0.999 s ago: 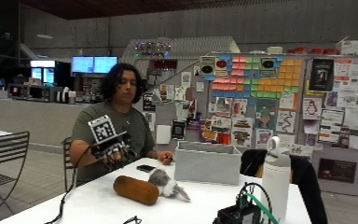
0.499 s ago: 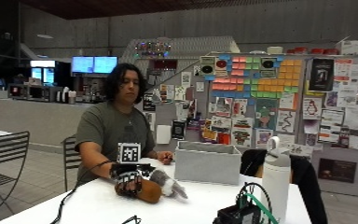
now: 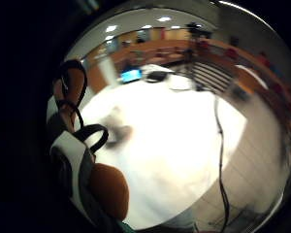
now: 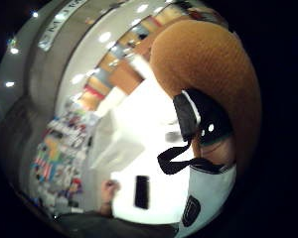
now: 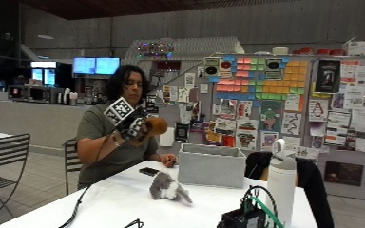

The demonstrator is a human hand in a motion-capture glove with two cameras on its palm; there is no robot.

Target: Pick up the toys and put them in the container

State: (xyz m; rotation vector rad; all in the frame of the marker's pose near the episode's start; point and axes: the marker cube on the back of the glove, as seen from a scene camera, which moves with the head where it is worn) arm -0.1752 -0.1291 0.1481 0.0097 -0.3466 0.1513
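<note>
The gloved right hand (image 5: 134, 127) is raised at chest height, left of centre in the frame, forearm angled upward, fingers curled around a brown toy (image 5: 154, 126). The bare hand (image 5: 168, 161) rests on the surface (image 5: 106, 204).

A public cafeteria or campus common area is indicated: a service counter (image 5: 24, 118) with wall screens (image 5: 95, 65), a poster-covered notice board (image 5: 283, 104), metal café chairs (image 5: 2, 156).
</note>
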